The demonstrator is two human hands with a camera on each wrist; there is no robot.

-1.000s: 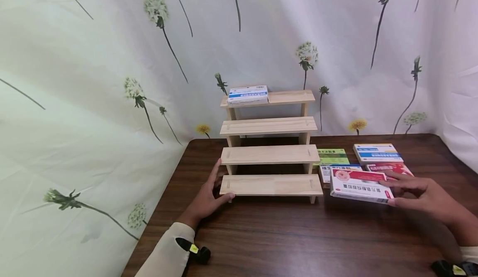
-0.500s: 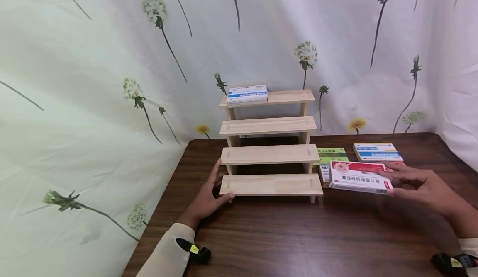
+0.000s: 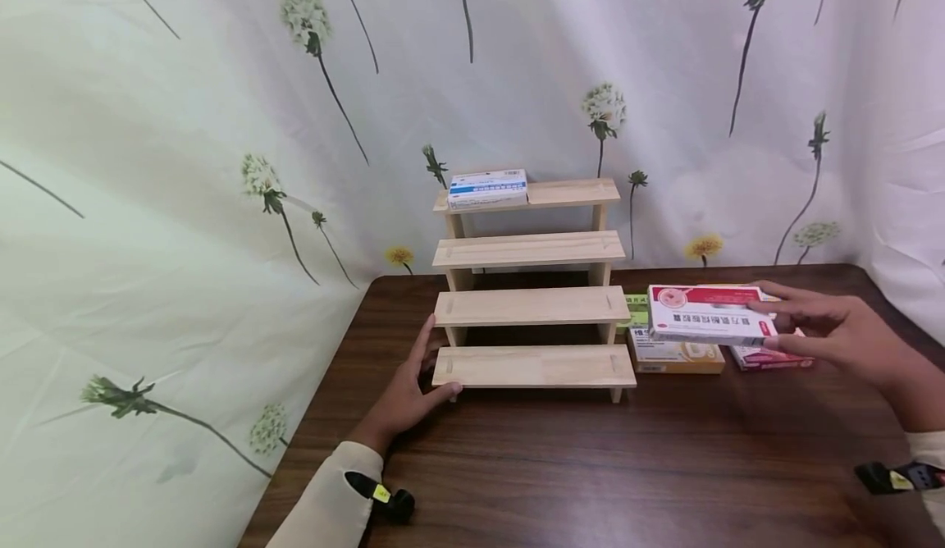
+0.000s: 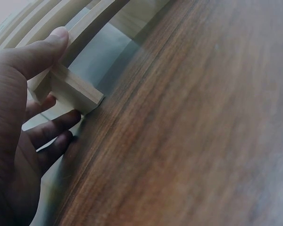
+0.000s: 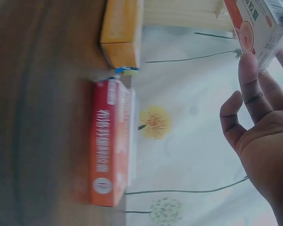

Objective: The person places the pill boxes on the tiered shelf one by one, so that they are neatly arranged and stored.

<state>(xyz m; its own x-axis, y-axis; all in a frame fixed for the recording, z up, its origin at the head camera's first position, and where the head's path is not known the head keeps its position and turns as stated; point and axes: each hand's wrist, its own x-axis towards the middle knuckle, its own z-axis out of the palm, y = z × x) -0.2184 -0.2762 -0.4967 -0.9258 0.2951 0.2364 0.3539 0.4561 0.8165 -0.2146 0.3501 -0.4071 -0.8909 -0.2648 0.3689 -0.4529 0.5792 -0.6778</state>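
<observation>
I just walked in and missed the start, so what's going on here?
A person's right hand holds a red-and-white box up off the table. Other boxes lie on the table, right of a four-tiered wooden stand. The left hand touches the stand's left end. A blue-and-white box sits on the top shelf.

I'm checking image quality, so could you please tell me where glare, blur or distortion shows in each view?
Head: a pale sheen on the dark wood tabletop, fine print on the red-and-white medicine box too soft to read; left wrist: the tabletop's grain smeared, the wooden stepped rack looking bowed; right wrist: the tabletop dim and blurred.
</observation>
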